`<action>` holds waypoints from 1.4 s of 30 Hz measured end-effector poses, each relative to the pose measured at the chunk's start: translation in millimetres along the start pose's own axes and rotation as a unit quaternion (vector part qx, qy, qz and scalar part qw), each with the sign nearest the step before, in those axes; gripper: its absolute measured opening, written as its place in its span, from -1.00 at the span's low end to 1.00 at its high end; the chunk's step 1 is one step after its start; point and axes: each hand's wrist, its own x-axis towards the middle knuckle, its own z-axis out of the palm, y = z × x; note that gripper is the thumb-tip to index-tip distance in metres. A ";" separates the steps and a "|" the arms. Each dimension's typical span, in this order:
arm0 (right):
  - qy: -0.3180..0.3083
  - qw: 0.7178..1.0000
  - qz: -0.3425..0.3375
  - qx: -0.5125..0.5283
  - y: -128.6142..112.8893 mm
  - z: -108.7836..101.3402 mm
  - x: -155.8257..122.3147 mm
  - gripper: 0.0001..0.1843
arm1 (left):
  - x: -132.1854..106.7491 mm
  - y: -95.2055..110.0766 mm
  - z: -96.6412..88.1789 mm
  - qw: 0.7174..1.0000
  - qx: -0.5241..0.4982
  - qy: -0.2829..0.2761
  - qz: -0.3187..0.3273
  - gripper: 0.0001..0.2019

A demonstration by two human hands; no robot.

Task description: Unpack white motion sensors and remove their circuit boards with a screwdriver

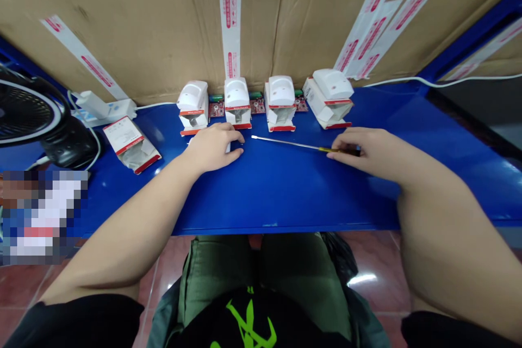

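Note:
My left hand [215, 148] rests on the blue table, its fingers curled over a white plastic part [228, 148] that it mostly hides. In my right hand [361, 149] is a long screwdriver [289, 144], lying low over the tabletop with its tip pointing left toward my left hand. Beyond the hands stands a row of several small open boxes, such as this red-and-white box [281, 114]. Each carries a white curved plastic housing [281, 88] on top. Red circuit boards [258, 106] with green parts lie between the boxes.
Another opened box [132, 144] lies to the left, near a black fan [30, 111] and a white power strip [110, 112] with a plugged-in adapter. A tall cardboard sheet [163, 27] backs the blue table [285, 196]. White cable [460, 82] runs along the back right.

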 end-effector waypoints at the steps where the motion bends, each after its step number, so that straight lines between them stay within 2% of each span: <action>1: 0.002 1.000 0.008 0.002 0.7 0.7 -0.2 -0.51 | 1.0 0.4 1.0 1.000 0.001 0.006 -0.002 -0.70; 6: 0.047 0.998 0.006 -0.043 -2.6 2.0 0.8 -0.67 | 7.8 9.2 3.1 1.000 0.021 0.002 -0.013 -0.76; 9: 0.079 0.991 -0.013 -0.109 -14.2 1.7 5.6 -0.71 | 10.4 14.0 3.1 0.999 0.033 -0.020 -0.023 -0.77; 12: 0.069 0.989 -0.046 -0.119 -31.6 3.0 14.3 -0.71 | 7.7 13.4 0.2 0.999 -0.005 -0.019 -0.028 -0.79; 16: 0.017 0.990 -0.117 -0.079 -63.2 13.6 33.5 -0.68 | -3.5 1.7 -11.0 0.997 -0.073 0.000 -0.021 -0.52; 18: -0.006 0.988 -0.138 -0.061 -84.3 24.0 46.2 -0.65 | -9.5 -8.3 -17.9 0.997 -0.078 -0.010 -0.015 -0.42; 22: -0.047 0.989 -0.134 -0.039 -127.1 50.6 75.2 -0.60 | -15.6 -30.5 -26.3 0.993 -0.094 -0.065 -0.011 -0.34; 24: -0.037 0.990 -0.130 -0.044 -140.3 62.6 89.3 -0.63 | -15.4 -38.6 -26.7 0.991 -0.111 -0.071 -0.016 -0.35; 30: -0.015 0.988 -0.154 -0.011 -144.2 78.3 114.4 -0.74 | -11.9 -45.0 -24.9 0.988 -0.135 -0.075 -0.028 -0.36; 42: -0.081 0.980 -0.158 -0.085 -166.8 59.1 120.5 -0.76 | -12.6 -51.4 -30.0 0.980 -0.188 -0.054 -0.026 -0.41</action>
